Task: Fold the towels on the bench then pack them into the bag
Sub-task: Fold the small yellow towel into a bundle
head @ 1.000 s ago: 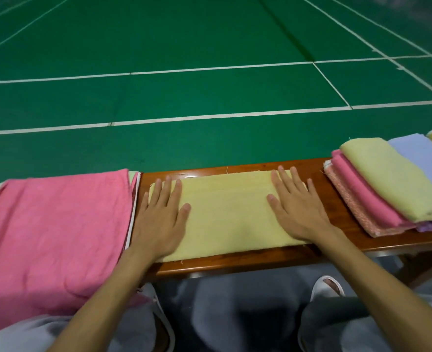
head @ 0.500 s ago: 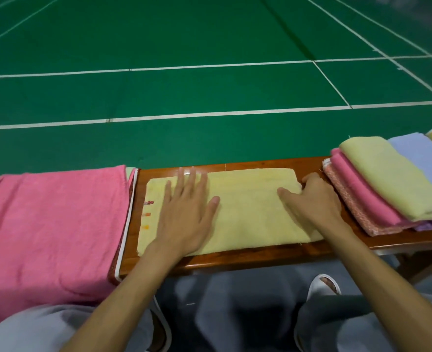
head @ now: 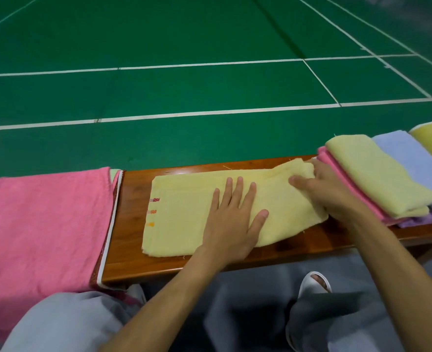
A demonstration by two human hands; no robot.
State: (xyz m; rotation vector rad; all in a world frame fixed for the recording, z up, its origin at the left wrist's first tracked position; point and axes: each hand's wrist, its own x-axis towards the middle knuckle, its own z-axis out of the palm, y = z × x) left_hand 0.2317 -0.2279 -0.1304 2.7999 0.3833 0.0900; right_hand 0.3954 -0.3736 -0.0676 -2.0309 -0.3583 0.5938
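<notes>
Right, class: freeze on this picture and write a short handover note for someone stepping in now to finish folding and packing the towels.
Left hand: flat, pressing the middle of the yellow towel on the bench.
Right hand: gripping that towel's right end, which is bunched up.
Done: a stack of folded towels at the bench's right end.
Left: finish folding this one, fold the pink towel spread at the left, then pack all; no bag is in view.
</notes>
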